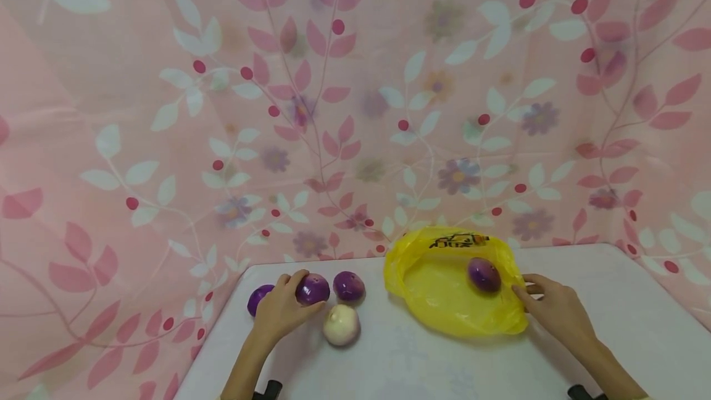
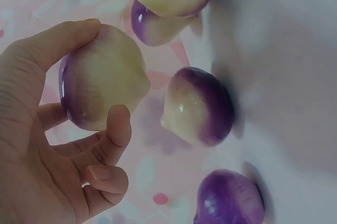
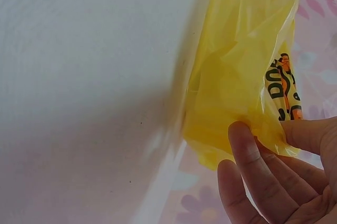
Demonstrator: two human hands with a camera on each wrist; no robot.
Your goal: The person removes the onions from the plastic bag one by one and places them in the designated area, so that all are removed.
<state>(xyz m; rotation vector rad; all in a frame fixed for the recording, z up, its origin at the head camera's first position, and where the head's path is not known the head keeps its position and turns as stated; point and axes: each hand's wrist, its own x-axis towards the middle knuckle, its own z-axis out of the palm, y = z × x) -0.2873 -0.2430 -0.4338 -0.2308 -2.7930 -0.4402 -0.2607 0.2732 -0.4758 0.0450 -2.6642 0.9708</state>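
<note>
In my left hand (image 1: 286, 307) a glossy purple-and-white turnip (image 2: 105, 79) is held between thumb and fingers, raised off the table. Around it lie several more: a purple one (image 1: 348, 287) just to the right, a mostly white one (image 1: 341, 325) nearer me, and another purple one (image 1: 258, 299) partly behind the hand. My right hand (image 1: 558, 304) pinches the right rim of a yellow plastic bag (image 1: 439, 307), thumb on one side and fingertips on the other. The bag's mouth faces me, spread wide, and one purple turnip (image 1: 484, 275) shows inside it.
A white table (image 1: 400, 363) carries everything. Behind it hangs a pink curtain (image 1: 311, 141) with leaves and flowers, close to the table's back edge. Black printing (image 3: 276, 84) marks the bag.
</note>
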